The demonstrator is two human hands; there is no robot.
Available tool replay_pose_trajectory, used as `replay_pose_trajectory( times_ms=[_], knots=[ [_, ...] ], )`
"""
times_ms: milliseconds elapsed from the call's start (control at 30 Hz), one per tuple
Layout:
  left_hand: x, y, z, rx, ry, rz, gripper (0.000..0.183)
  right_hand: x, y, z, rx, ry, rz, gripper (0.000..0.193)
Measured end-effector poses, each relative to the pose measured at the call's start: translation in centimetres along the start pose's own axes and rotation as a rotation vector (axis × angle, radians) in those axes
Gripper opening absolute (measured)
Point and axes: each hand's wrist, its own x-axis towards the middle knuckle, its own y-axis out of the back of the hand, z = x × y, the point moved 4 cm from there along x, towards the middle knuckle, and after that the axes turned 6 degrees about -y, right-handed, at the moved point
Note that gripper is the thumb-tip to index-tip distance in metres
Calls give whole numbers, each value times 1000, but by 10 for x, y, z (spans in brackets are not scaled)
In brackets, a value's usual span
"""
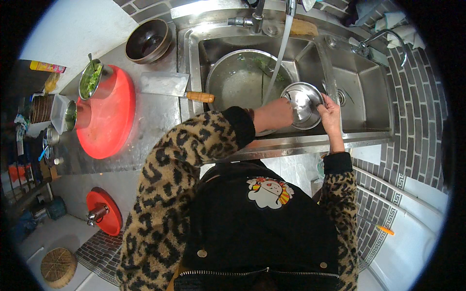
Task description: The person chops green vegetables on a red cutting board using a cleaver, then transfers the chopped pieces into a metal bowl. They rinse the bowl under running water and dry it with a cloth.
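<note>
Over the sink's left basin (303, 53), my right hand (332, 116) grips a shiny metal bowl (302, 107) by its right rim, thumb on the inside. My left hand (273, 116) is closed at the bowl's left edge; its fingers are turned away, so whatever they hold is hidden. Behind my left hand sits a large round metal basin (221, 72) of water, with green leaves (264, 64) floating in it. A pale hose (283, 48) hangs from the tap above and comes down beside the bowl.
Left of the sink, a cleaver (167, 85) lies with its wooden handle over the sink edge. A dark bowl (148, 41) stands behind it. A red round board (109, 128) carries a metal pot (92, 80) of chopped greens. A second sink basin (371, 97) is at right.
</note>
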Motion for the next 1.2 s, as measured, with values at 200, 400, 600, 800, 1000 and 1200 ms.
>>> replay_pose_trajectory(
  times_ms=[200,400,600,800,1000,1200],
  knots=[
    [-4,11,3,108,-2,-137,10,3,-6,2,32,-23,-70,40],
    [-7,40,6,35,46,169,11,-1,-14,2,-9,-44,-110,39],
    [-11,36,16,34,-24,32,10,-11,-19,3,28,-63,-101,38],
    [-8,15,23,-27,-10,-52,8,-13,-19,10,20,-62,-95,37],
    [-16,10,14,-265,-64,62,5,-20,-10,8,86,-47,-68,33],
    [-19,9,5,-228,-130,-48,9,-23,-3,10,129,-71,-51,33]
  ],
)
